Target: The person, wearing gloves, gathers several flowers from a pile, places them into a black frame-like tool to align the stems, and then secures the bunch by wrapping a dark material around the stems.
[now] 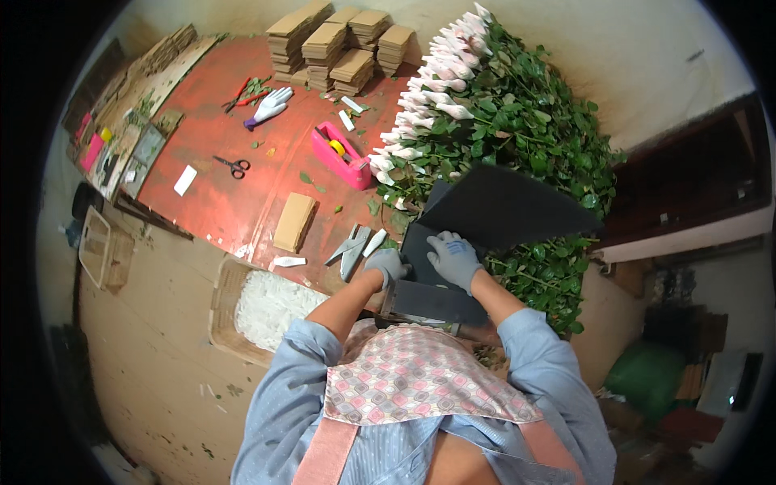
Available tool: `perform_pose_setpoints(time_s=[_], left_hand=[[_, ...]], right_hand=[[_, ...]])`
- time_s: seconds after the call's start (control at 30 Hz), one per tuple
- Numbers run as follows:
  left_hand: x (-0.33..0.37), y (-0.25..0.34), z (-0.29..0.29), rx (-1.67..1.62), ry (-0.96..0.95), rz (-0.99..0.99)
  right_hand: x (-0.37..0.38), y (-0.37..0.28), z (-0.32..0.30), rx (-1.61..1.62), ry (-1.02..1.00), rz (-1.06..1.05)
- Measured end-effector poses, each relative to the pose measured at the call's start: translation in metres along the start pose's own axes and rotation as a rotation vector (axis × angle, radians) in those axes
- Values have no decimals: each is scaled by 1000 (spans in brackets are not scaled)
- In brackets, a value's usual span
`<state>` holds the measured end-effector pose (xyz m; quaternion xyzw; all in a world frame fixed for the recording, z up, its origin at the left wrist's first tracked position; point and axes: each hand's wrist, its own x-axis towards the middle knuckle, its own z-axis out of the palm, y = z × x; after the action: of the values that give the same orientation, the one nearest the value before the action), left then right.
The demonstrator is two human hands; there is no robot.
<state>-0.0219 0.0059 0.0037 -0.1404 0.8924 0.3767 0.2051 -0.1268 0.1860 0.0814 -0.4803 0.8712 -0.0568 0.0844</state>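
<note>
Head view: your hands lay side by side on the dark sheet (485,212), left hand (388,264) gripping its near-left edge, right hand (454,255) pressed flat on it. It ran away rightward over the roses (501,113), above the tabletop (234,202).

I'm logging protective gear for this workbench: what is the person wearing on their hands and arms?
Both the left hand and right hand wear grey knit gloves. Light blue dotted sleeves are pushed up, leaving the forearms bare.
</note>
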Motion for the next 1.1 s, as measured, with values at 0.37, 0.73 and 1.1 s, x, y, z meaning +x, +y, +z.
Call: perform_pose_setpoints(time_s=[0.37,0.73,1.1], left_hand=[[9,-17,12,80,6,-17],[-25,79,-67,476,280,237],[42,152,-91,669,132,698]], right_hand=[[14,-1,31,-255,-117,15],[1,5,28,-296,-53,-6],[48,23,140,-94,-156,290]])
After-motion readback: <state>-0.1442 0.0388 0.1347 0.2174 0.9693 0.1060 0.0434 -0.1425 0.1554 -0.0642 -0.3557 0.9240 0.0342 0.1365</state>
